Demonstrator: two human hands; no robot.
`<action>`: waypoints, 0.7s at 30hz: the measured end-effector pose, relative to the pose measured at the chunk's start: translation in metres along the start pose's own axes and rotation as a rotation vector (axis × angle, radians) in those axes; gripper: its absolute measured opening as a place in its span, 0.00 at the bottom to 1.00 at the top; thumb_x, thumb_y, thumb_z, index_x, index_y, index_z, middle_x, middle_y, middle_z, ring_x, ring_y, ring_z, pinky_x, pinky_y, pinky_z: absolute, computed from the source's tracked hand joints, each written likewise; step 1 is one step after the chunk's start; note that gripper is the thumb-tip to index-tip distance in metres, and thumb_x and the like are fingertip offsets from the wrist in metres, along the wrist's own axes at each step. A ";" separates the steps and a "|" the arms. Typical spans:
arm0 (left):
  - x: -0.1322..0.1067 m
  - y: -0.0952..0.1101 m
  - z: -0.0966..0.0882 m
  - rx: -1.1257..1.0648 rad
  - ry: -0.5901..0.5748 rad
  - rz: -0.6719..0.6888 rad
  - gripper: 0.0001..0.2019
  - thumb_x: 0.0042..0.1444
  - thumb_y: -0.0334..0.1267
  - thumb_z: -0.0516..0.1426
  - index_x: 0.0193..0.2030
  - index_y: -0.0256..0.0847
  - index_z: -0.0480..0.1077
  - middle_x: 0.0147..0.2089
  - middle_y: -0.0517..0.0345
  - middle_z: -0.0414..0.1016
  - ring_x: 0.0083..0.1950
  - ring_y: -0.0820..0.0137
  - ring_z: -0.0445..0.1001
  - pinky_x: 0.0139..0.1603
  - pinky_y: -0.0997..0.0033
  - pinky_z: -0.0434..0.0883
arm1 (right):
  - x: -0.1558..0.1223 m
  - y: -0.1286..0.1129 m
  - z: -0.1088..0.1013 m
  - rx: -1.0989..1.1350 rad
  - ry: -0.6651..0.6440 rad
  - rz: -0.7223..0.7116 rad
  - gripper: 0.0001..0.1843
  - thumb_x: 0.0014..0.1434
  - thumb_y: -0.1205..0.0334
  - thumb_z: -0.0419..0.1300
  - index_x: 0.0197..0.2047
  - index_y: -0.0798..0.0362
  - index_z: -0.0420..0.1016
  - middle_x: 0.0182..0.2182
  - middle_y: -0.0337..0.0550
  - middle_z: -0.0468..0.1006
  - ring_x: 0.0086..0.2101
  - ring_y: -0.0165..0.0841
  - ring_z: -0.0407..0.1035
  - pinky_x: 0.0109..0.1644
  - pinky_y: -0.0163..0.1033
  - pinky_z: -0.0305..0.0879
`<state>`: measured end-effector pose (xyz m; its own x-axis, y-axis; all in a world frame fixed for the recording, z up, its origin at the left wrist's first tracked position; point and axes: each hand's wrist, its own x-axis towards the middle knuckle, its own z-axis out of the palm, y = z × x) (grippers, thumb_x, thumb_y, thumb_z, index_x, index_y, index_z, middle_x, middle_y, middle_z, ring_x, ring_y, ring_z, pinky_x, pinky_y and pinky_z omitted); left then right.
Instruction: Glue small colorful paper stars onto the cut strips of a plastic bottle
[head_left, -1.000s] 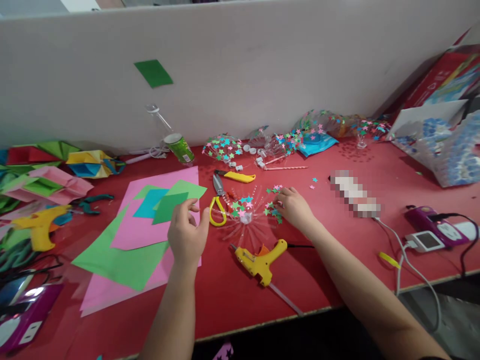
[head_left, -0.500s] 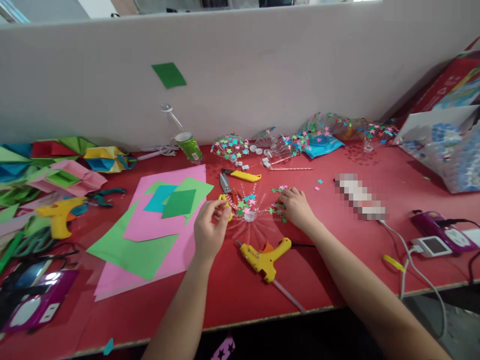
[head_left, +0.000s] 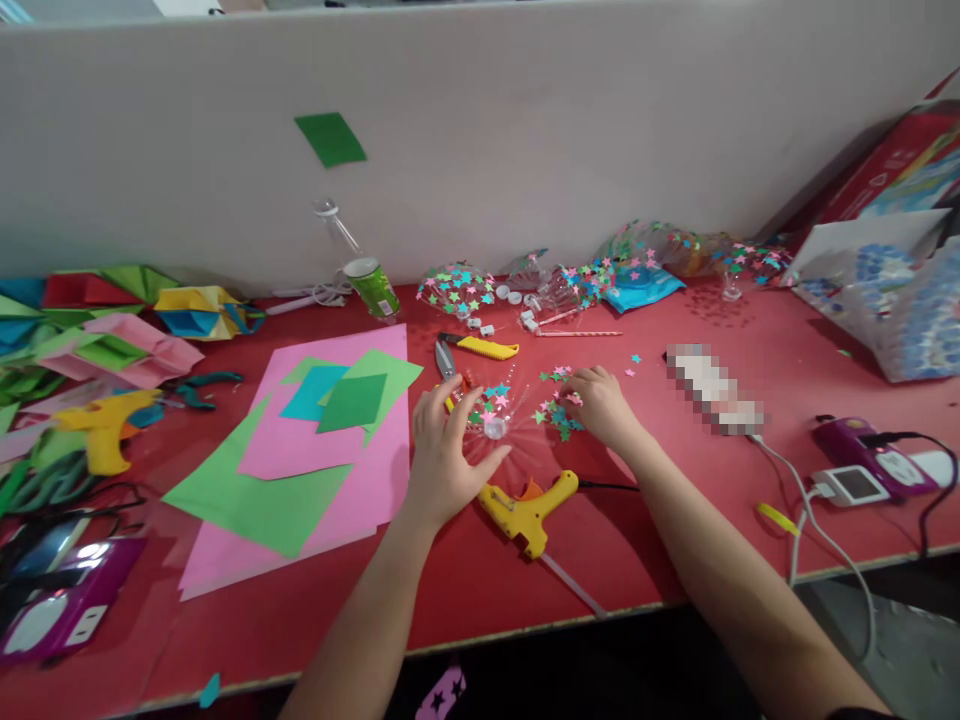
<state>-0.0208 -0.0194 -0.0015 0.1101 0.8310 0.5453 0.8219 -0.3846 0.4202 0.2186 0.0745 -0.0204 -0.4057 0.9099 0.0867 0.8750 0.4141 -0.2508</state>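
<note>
My left hand (head_left: 448, 450) is open, thumb and fingers spread around the left side of a clear plastic piece (head_left: 495, 428). That piece has a round centre and thin strips fanning out, with small coloured stars on or among them; whether the fingers touch it I cannot tell. My right hand (head_left: 604, 405) is at a loose pile of small stars (head_left: 561, 424), its fingertips closed at a pink star. Below the clear piece lies a yellow glue gun (head_left: 529, 512) with a glue stick in its back. Pruning shears (head_left: 445, 360) lie behind my left fingers, partly hidden.
A yellow utility knife (head_left: 487, 347) lies behind. Coloured paper sheets (head_left: 300, 505) cover the left; folded paper shapes (head_left: 120, 350) and another glue gun (head_left: 109, 425) lie beyond. Star-decorated clear pieces (head_left: 457, 290) line the wall. A green can (head_left: 373, 290), power strip (head_left: 877, 455) and cables also stand around.
My left hand has opened from its closed pose by the shears' yellow handle and moved right and nearer to the clear piece. My right hand has shifted slightly right at the stars.
</note>
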 end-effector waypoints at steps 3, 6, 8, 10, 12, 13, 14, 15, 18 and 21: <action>0.000 -0.001 0.004 0.020 -0.037 0.016 0.31 0.52 0.39 0.64 0.62 0.47 0.59 0.64 0.43 0.60 0.66 0.49 0.60 0.67 0.39 0.58 | -0.003 -0.003 0.000 -0.002 -0.073 -0.056 0.07 0.59 0.64 0.61 0.41 0.51 0.79 0.43 0.49 0.77 0.45 0.40 0.63 0.43 0.40 0.55; 0.000 -0.004 0.005 0.027 -0.046 0.041 0.30 0.53 0.35 0.63 0.62 0.46 0.59 0.62 0.44 0.63 0.65 0.52 0.62 0.67 0.41 0.58 | -0.005 -0.003 -0.002 -0.029 -0.105 -0.045 0.09 0.57 0.66 0.62 0.42 0.52 0.78 0.44 0.50 0.75 0.45 0.42 0.62 0.44 0.41 0.54; 0.000 -0.007 0.006 0.032 -0.049 0.061 0.29 0.54 0.33 0.61 0.62 0.46 0.59 0.61 0.45 0.66 0.64 0.54 0.64 0.68 0.42 0.57 | -0.006 -0.002 -0.005 -0.046 -0.112 -0.028 0.10 0.57 0.66 0.61 0.43 0.52 0.78 0.45 0.51 0.75 0.46 0.42 0.61 0.44 0.41 0.54; 0.000 -0.010 0.007 0.045 -0.050 0.090 0.28 0.55 0.30 0.60 0.62 0.46 0.59 0.60 0.46 0.68 0.63 0.55 0.65 0.69 0.43 0.55 | -0.007 -0.002 -0.008 -0.058 -0.127 -0.031 0.10 0.58 0.65 0.61 0.44 0.52 0.78 0.45 0.51 0.74 0.46 0.42 0.61 0.45 0.41 0.54; 0.000 -0.013 0.009 0.067 -0.045 0.115 0.28 0.56 0.29 0.59 0.63 0.45 0.58 0.60 0.47 0.69 0.63 0.56 0.66 0.70 0.44 0.53 | -0.008 -0.004 -0.010 -0.066 -0.150 -0.052 0.11 0.58 0.64 0.62 0.45 0.52 0.78 0.45 0.51 0.75 0.46 0.42 0.61 0.46 0.42 0.54; 0.001 -0.014 0.011 0.079 -0.041 0.126 0.28 0.56 0.28 0.58 0.63 0.45 0.58 0.60 0.47 0.70 0.63 0.56 0.66 0.70 0.44 0.52 | -0.008 -0.006 -0.010 -0.068 -0.160 -0.063 0.12 0.57 0.63 0.62 0.46 0.52 0.78 0.45 0.50 0.75 0.47 0.42 0.61 0.46 0.42 0.54; 0.001 -0.016 0.012 0.091 -0.037 0.134 0.27 0.57 0.28 0.57 0.63 0.44 0.58 0.60 0.47 0.70 0.64 0.56 0.66 0.70 0.44 0.52 | -0.008 -0.007 -0.010 -0.070 -0.167 -0.072 0.13 0.58 0.62 0.63 0.46 0.52 0.78 0.45 0.51 0.75 0.47 0.42 0.61 0.47 0.42 0.54; 0.001 -0.017 0.013 0.101 -0.035 0.142 0.27 0.57 0.27 0.57 0.63 0.44 0.58 0.59 0.47 0.71 0.64 0.56 0.66 0.70 0.44 0.52 | -0.008 -0.009 -0.010 -0.071 -0.170 -0.078 0.13 0.58 0.61 0.63 0.47 0.53 0.78 0.45 0.51 0.75 0.47 0.42 0.62 0.47 0.42 0.54; 0.002 -0.019 0.015 0.106 -0.039 0.162 0.27 0.57 0.26 0.55 0.64 0.44 0.58 0.59 0.46 0.71 0.64 0.57 0.66 0.71 0.44 0.51 | -0.008 -0.012 -0.010 -0.072 -0.161 -0.087 0.12 0.58 0.62 0.62 0.46 0.54 0.78 0.45 0.51 0.75 0.47 0.42 0.62 0.48 0.43 0.53; 0.002 -0.017 0.012 0.073 -0.043 0.161 0.29 0.55 0.25 0.55 0.64 0.44 0.58 0.60 0.46 0.69 0.64 0.57 0.65 0.71 0.43 0.51 | -0.008 -0.013 -0.010 -0.062 -0.136 -0.104 0.07 0.59 0.65 0.61 0.39 0.54 0.79 0.42 0.51 0.76 0.46 0.42 0.62 0.47 0.43 0.52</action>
<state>-0.0279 -0.0064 -0.0157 0.2656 0.7782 0.5691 0.8302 -0.4847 0.2753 0.2135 0.0623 -0.0082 -0.5227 0.8522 -0.0229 0.8397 0.5100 -0.1865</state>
